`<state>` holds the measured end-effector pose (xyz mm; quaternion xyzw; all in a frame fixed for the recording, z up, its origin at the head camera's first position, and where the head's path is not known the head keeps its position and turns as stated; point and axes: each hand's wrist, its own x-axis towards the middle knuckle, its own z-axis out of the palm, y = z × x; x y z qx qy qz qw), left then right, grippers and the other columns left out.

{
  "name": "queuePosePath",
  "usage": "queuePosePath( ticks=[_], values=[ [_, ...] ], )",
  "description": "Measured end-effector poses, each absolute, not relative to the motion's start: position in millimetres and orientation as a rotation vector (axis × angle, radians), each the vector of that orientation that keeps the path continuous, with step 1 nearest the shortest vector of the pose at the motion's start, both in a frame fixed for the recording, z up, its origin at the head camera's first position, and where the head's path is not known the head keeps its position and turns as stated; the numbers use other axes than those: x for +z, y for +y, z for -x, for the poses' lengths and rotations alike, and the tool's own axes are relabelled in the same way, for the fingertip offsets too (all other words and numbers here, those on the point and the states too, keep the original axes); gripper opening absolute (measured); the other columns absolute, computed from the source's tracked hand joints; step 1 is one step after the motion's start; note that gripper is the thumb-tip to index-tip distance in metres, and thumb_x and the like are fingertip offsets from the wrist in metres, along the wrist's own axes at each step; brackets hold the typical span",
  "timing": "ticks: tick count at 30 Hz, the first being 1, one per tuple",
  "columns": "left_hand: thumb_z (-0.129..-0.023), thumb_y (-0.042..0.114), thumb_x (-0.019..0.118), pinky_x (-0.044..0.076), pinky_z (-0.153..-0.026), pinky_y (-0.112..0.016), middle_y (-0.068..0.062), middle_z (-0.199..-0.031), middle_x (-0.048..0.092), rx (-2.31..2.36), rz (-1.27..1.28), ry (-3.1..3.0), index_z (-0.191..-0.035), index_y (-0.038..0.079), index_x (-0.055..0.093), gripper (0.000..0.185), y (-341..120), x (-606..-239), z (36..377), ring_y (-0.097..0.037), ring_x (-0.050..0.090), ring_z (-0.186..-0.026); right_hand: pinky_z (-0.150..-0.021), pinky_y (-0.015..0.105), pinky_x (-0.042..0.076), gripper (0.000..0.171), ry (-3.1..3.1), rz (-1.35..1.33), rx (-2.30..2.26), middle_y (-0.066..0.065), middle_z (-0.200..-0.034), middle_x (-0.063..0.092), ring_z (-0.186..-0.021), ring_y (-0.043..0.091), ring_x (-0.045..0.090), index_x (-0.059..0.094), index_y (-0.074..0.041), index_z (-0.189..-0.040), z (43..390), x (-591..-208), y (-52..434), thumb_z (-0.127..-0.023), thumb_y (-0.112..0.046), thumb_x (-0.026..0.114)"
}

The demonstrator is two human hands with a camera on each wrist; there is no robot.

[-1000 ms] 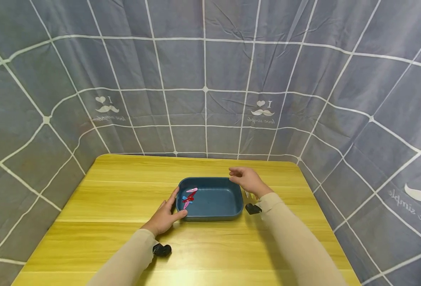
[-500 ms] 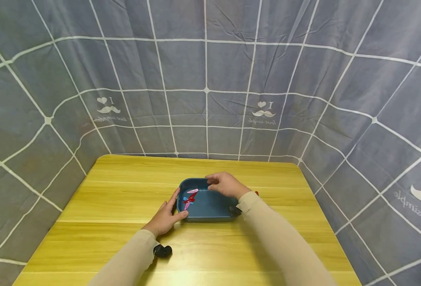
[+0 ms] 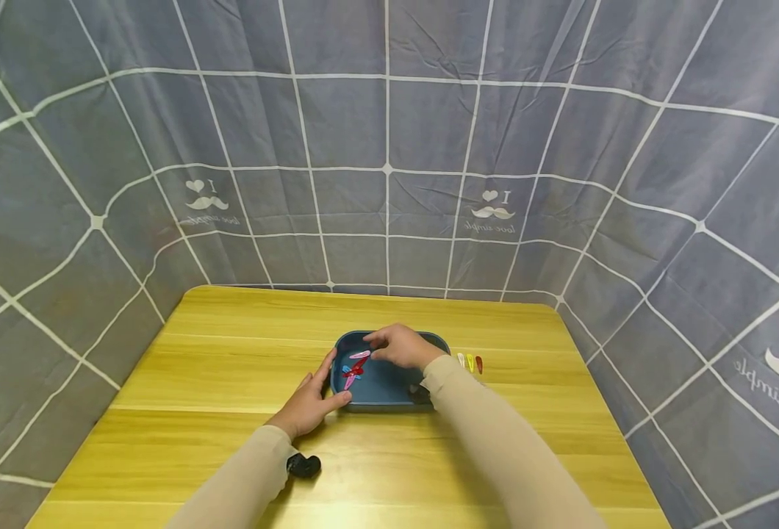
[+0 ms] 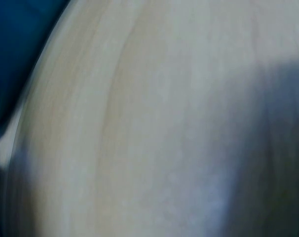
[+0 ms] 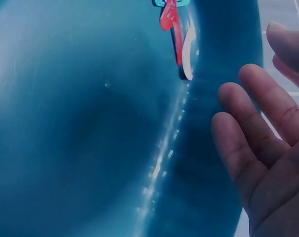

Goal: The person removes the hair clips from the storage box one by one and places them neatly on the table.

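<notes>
A dark blue rectangular tray [image 3: 389,393] stands on the wooden table. Several snap hair clips lie at its left end, among them a pale pink hair clip [image 3: 359,355] and a pink hair clip [image 3: 350,382], with red and blue ones crossed between. My left hand [image 3: 303,408] rests against the tray's left side, fingers straight along the wall and thumb at the front corner. Over the tray, my right hand [image 3: 403,347] has its thumb and index finger apart near the pale pink clip. Its relaxed fingers [image 5: 231,136] show nothing held in the right wrist view.
Right of the tray, a white hair clip [image 3: 461,359], a yellow hair clip [image 3: 470,362] and a red hair clip [image 3: 479,364] lie in a row on the table [image 3: 244,353]. A grey gridded curtain [image 3: 336,198] surrounds the table's back and sides.
My right hand has moved left from the tray's back right corner to over its middle, uncovering the clips on the table. My left hand has kept its place on the tray.
</notes>
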<state>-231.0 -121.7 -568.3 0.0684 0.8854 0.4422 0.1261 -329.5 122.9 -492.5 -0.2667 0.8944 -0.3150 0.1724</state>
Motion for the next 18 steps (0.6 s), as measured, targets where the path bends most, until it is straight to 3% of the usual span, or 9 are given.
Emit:
queuePosePath(
  ticks=[10, 18],
  values=[
    [-0.101, 0.051, 0.067, 0.013, -0.117, -0.085, -0.016, -0.174, 0.025, 1.301, -0.207, 2.576, -0.170, 0.042, 0.004, 0.093, -121.5, -568.1, 230.9, -0.063, 0.005, -0.157, -0.101, 0.039, 0.058, 0.041, 2.529, 0.788, -0.739, 0.008, -0.131, 0.075, -0.120, 0.024, 0.070, 0.069, -0.014, -0.141, 335.9, -501.7, 104.7, -0.101, -0.015, 0.072],
    [-0.101, 0.052, 0.066, 0.016, -0.117, -0.085, -0.015, -0.174, 0.025, 1.294, -0.223, 2.596, -0.170, 0.042, 0.005, 0.092, -122.0, -570.6, 231.6, -0.063, 0.007, -0.156, -0.083, 0.024, 0.057, 0.043, 2.520, 0.869, -0.555, 0.001, -0.113, 0.078, -0.089, 0.007, 0.066, 0.072, -0.016, -0.138, 342.5, -515.7, 87.1, -0.096, -0.015, 0.078]
  ],
)
